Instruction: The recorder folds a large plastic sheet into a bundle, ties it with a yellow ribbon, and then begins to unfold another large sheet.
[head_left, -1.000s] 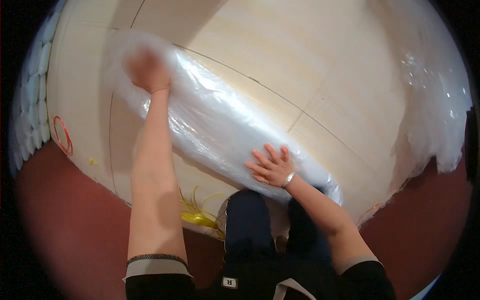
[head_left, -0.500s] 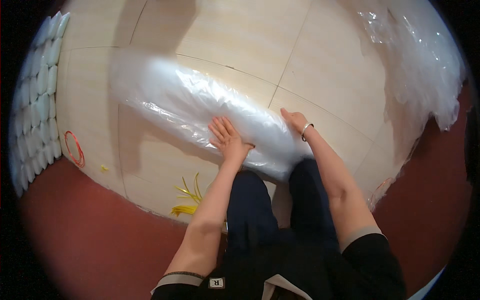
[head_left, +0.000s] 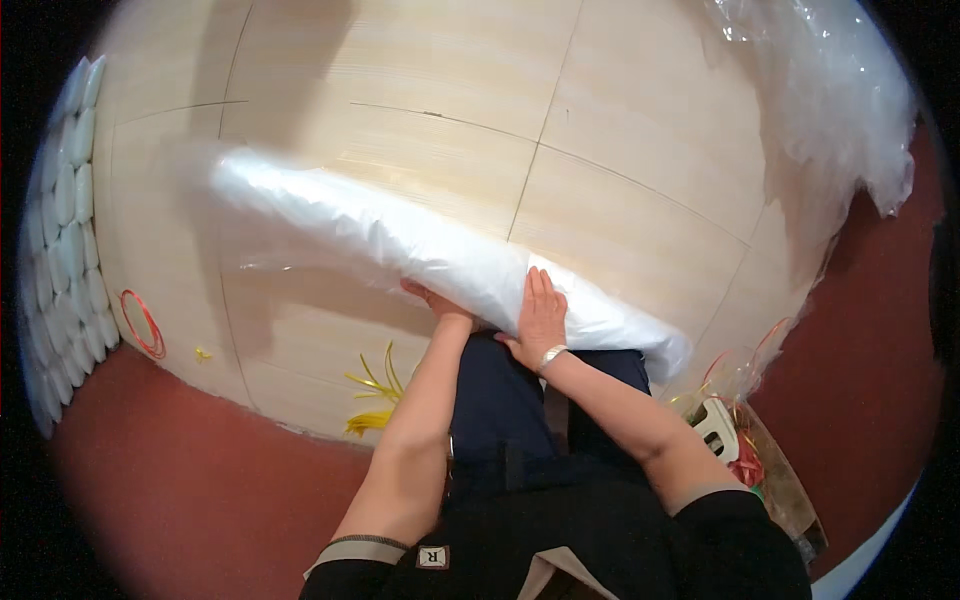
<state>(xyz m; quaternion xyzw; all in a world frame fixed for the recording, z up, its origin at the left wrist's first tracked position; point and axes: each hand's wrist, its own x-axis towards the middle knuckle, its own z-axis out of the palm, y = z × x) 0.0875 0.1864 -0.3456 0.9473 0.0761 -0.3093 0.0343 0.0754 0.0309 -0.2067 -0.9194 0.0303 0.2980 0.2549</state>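
Note:
A long, shiny bundle of clear plastic film lies slantwise across the tabletop, from the far left to the near right by my knees. Along its near edge my left hand is closed on the film, its fingers partly hidden under the plastic. My right hand lies on top of the bundle, fingers stretched out flat and thumb apart. The bundle's far left end is blurred, and a thin loose flap of film shows below it.
Stacked white filled packets line the left edge. A red cord loop and yellow ties lie on the near left. Crumpled clear plastic sits at the far right. A box holding a white plastic piece stands near my right elbow.
The wide, flat film has become a narrower bundle. My right hand has moved left onto it, and my left hand has gone from lying flat on top to its near edge.

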